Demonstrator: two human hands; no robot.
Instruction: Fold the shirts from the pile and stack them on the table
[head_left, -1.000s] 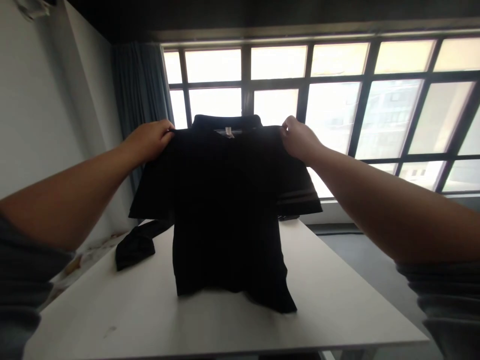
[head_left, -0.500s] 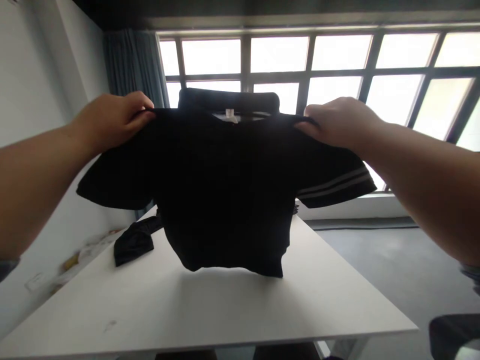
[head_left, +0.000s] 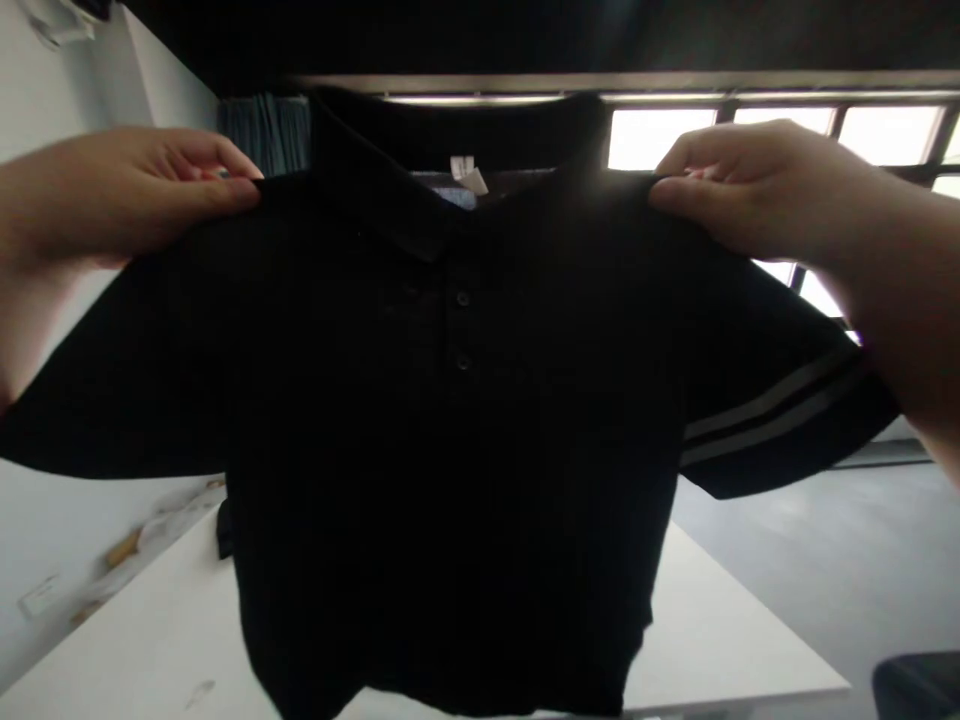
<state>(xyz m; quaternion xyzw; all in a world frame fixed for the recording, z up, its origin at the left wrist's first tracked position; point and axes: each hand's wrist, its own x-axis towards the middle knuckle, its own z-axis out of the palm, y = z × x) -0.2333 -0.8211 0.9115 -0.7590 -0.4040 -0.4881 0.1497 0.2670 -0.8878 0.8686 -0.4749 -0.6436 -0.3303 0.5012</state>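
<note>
A black polo shirt (head_left: 457, 450) hangs spread out in front of me, its collar at the top and two buttons on the placket. Two pale stripes cross the sleeve on the right side, and a white label (head_left: 469, 175) shows inside the neck. My left hand (head_left: 172, 185) pinches one shoulder seam between thumb and fingers. At the other shoulder, my right hand (head_left: 750, 185) grips the cloth the same way. The shirt's lower edge hangs in front of the white table (head_left: 735, 620), hiding most of it.
Behind the shirt, at the table's left side, part of a dark item (head_left: 224, 530) shows. Windows (head_left: 660, 138) and a blue curtain (head_left: 266, 135) are at the back. A dark object (head_left: 916, 685) stands at the lower right. Grey floor (head_left: 810, 540) lies right of the table.
Both hands have come closer to me and further apart, bringing the shirt nearer so it fills more of the view. The collar now stands up and the buttons show.
</note>
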